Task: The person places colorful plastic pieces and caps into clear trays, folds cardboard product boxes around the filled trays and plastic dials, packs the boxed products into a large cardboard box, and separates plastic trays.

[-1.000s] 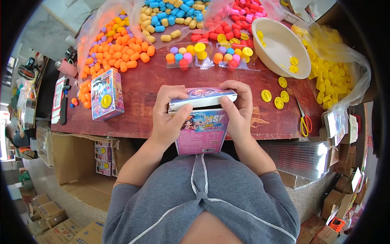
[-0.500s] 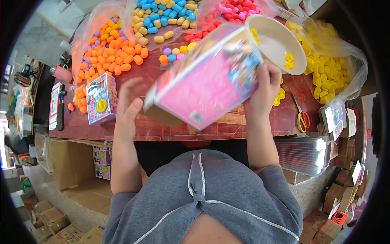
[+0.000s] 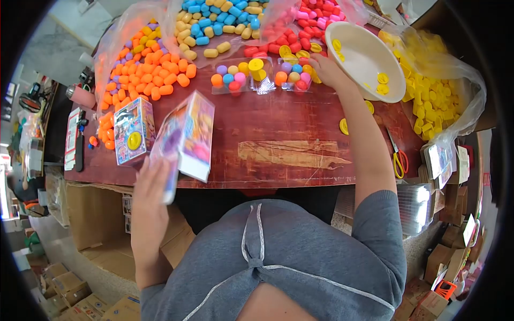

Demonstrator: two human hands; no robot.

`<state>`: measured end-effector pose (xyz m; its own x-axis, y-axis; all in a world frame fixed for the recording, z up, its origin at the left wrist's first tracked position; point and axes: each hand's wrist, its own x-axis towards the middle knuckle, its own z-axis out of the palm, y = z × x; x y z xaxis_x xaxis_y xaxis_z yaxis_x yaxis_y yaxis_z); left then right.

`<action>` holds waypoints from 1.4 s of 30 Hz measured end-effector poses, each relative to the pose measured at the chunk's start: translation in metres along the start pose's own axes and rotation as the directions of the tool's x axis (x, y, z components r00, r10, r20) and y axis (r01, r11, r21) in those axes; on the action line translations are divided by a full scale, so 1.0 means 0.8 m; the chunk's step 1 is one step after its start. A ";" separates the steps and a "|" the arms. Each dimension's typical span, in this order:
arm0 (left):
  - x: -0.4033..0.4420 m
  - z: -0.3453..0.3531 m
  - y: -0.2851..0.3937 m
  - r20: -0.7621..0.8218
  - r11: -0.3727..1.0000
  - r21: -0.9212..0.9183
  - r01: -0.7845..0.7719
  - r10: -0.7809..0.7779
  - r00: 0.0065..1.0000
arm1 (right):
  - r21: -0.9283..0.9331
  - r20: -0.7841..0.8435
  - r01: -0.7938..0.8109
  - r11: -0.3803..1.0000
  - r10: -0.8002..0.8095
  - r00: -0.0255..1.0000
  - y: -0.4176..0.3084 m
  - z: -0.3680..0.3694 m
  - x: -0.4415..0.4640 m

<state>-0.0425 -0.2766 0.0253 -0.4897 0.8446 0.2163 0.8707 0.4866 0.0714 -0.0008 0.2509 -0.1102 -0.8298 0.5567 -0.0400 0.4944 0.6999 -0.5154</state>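
Note:
A printed box [image 3: 197,136] stands at the table's front left with its flap open toward me. My left hand [image 3: 152,184] is at that flap, fingers extended and blurred; whether it grips the flap is unclear. Beside it stands a second printed box [image 3: 134,131] with a yellow disc on its front. My right hand [image 3: 325,69] reaches to the right-hand clear tray [image 3: 293,77] of coloured balls, its fingertips by the yellow piece there and partly hidden. Another clear tray [image 3: 235,77] with balls and a yellow piece [image 3: 257,69] lies to its left.
Orange capsules [image 3: 155,72] spill from a bag at the left. Blue and cream capsules [image 3: 219,21] and red ones lie at the back. A white bowl [image 3: 364,61] holds yellow discs; scissors [image 3: 397,155] and bagged yellow pieces [image 3: 428,101] are at the right.
The box has moved from between my hands to the table's left and now stands upright. My right hand has let go of it and moved to the right-hand tray.

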 end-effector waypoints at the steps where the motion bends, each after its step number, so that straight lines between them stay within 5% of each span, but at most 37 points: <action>1: -0.004 -0.002 0.003 0.002 1.000 0.000 0.001 -0.001 1.000 | 0.000 0.002 -0.001 1.000 0.001 1.000 0.001 -0.004 -0.004; 5: -0.013 -0.003 0.026 0.398 0.991 -0.095 0.091 -0.046 0.916 | -0.031 0.050 0.042 0.999 -0.041 0.998 0.005 -0.022 -0.042; 10: 0.026 0.008 0.047 0.639 0.976 -0.121 0.179 -0.062 0.767 | 0.092 -0.006 0.245 0.965 -0.245 0.969 0.031 -0.022 -0.105; 12: 0.052 0.025 0.047 0.710 0.936 -0.269 0.225 0.036 0.703 | 0.120 -0.043 0.257 0.959 -0.254 0.966 0.044 -0.011 -0.110; 13: 0.058 0.042 0.046 0.710 0.937 -0.269 0.223 0.037 0.703 | 0.148 -0.082 0.274 0.950 -0.264 0.961 0.053 -0.002 -0.112; 15: 0.068 0.075 0.044 0.418 0.895 -0.429 0.123 0.076 0.905 | 0.202 -0.162 0.309 0.929 -0.280 0.946 0.066 0.011 -0.116; 18: 0.111 0.081 0.043 0.498 0.866 -0.438 0.241 0.011 0.867 | 0.310 -0.170 0.227 0.923 -0.181 0.969 0.064 0.020 -0.121; 20: 0.131 0.089 0.039 0.545 0.717 -0.543 0.437 -0.095 0.833 | 0.414 -0.166 0.148 0.898 -0.086 0.982 0.061 0.025 -0.119; 21: 0.135 0.096 0.036 0.544 0.718 -0.540 0.439 -0.101 0.833 | 0.418 -0.165 0.152 0.896 -0.090 0.982 0.061 0.026 -0.116; 25: 0.137 0.140 0.023 0.504 0.289 -0.793 0.537 -0.186 0.844 | 0.375 -0.160 0.094 0.922 -0.035 0.986 0.073 0.027 -0.115; 26: 0.136 0.141 0.023 0.506 0.291 -0.791 0.539 -0.185 0.842 | 0.378 -0.159 0.092 0.921 -0.033 0.987 0.078 0.029 -0.115; 30: 0.133 0.145 0.031 0.525 0.092 -0.824 0.560 -0.249 0.814 | 0.639 -0.042 -0.020 0.769 0.061 0.997 0.103 0.041 -0.110; 42: 0.138 0.122 0.034 0.560 0.075 -0.808 0.584 -0.212 0.801 | 0.802 -0.046 -0.007 0.597 0.074 0.996 0.051 0.040 -0.206</action>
<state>-0.0774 -0.1488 -0.0439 -0.6022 0.6984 -0.3868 -0.1846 0.3496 0.9186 0.1480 0.1731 -0.1519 -0.7781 0.6270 -0.0382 0.0934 0.0553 -0.9941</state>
